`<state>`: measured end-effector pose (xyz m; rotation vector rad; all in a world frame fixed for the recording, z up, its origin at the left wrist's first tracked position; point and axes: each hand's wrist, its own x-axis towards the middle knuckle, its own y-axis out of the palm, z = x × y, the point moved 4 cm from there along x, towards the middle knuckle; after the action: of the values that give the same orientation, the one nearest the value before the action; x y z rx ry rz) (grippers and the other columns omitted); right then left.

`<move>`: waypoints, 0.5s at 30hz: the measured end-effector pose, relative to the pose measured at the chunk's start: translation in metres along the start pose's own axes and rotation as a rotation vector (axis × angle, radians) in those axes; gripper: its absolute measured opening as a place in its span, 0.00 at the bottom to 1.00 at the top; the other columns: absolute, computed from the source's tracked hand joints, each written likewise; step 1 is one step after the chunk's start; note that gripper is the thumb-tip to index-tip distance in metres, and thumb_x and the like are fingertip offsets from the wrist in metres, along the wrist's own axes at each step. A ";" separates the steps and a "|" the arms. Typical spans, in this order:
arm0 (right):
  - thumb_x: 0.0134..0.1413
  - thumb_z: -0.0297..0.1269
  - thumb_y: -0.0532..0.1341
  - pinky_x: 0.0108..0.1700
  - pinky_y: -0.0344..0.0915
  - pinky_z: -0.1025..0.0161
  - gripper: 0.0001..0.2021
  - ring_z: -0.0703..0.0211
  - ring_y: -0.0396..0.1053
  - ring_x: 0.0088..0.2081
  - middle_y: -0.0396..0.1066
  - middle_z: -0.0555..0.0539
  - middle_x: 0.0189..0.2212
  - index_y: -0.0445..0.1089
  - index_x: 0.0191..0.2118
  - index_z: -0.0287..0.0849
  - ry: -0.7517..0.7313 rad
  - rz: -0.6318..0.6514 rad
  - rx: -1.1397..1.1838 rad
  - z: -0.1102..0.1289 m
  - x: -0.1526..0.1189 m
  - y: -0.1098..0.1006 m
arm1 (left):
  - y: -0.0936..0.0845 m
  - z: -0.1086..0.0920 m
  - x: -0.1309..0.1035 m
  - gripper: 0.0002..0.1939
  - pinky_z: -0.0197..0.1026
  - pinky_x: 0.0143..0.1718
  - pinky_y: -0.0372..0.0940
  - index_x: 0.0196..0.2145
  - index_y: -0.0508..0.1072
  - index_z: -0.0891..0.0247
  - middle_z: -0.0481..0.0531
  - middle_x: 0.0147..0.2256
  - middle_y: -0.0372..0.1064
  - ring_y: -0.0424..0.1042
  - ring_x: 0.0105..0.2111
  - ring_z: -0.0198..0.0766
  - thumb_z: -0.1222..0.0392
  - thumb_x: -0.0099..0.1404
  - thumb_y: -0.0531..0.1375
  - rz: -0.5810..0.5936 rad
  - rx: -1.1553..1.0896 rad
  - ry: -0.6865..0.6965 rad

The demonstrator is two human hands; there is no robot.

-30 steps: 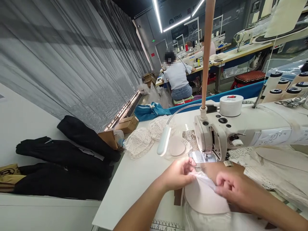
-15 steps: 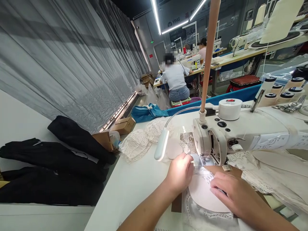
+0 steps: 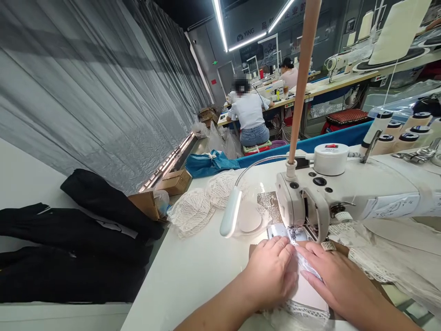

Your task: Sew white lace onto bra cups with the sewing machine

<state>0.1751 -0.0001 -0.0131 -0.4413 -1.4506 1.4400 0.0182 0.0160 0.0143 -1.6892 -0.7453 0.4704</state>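
Note:
Below the needle area of the white sewing machine (image 3: pixel 288 202) lies a pale, smooth rounded piece (image 3: pixel 308 292) edged with white lace (image 3: pixel 306 310). My left hand (image 3: pixel 272 271) presses on its left side with bent fingers held together, their tips close to the presser foot and the lace under them. On the other side, my right hand (image 3: pixel 332 271) rests on the lace with fingers stretched forward and thumb apart. The fingertips of both hands almost meet in front of the needle. My left thumb is hidden.
A lamp (image 3: pixel 231 211) on a bent neck hangs left of the machine head. Lace bundles (image 3: pixel 191 211) and a bagged pale pad (image 3: pixel 250 217) lie behind my left hand. More lace fabric (image 3: pixel 396 248) is at right. Thread cones (image 3: pixel 384 143) stand behind. A co-worker (image 3: pixel 250 110) sits farther off.
My left hand has moved right and come down over the pale piece, its fingers now beside the right hand's. My right hand has stretched its fingers slightly forward toward the needle.

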 end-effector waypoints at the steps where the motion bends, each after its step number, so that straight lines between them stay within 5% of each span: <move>1: 0.58 0.36 0.55 0.32 0.71 0.61 0.17 0.52 0.75 0.38 0.75 0.41 0.43 0.71 0.50 0.42 0.013 0.001 0.000 0.000 0.000 0.001 | -0.001 0.003 0.000 0.26 0.52 0.55 0.62 0.59 0.62 0.68 0.61 0.59 0.61 0.62 0.56 0.51 0.53 0.66 0.53 0.006 -0.007 0.002; 15: 0.55 0.37 0.56 0.31 0.71 0.58 0.14 0.50 0.76 0.33 0.77 0.40 0.42 0.75 0.43 0.44 0.107 -0.009 -0.131 -0.002 0.006 0.013 | -0.002 0.034 0.017 0.32 0.53 0.63 0.52 0.63 0.59 0.69 0.62 0.62 0.57 0.59 0.60 0.51 0.49 0.66 0.53 0.161 -0.045 0.122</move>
<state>0.1693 0.0082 -0.0226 -0.5838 -1.4637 1.2992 0.0075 0.0518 0.0092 -1.8110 -0.5373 0.4609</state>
